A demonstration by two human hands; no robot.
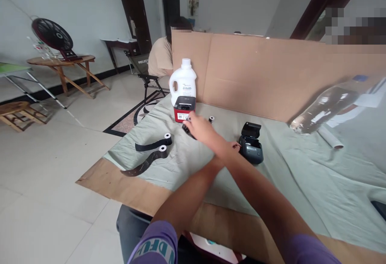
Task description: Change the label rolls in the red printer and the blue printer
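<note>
Toward the surface's (128, 183) far edge, the right hand (199, 126) is pinching a black paper-like strip (188, 131), seemingly light, best held by edges; left hand's (235, 146) grip I cannot tell.

Pale walls (87, 3) span the top; light tiled floor (45, 163) spreads at left. Upper left, a fan (52, 35) stands on a wooden table (86, 59); a dark doorway (170, 9) shows top centre.

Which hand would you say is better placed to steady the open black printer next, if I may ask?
Probably the left hand: it is beside the open black printer, while the right hand is across by the red-and-black box, holding a black strip.
</note>
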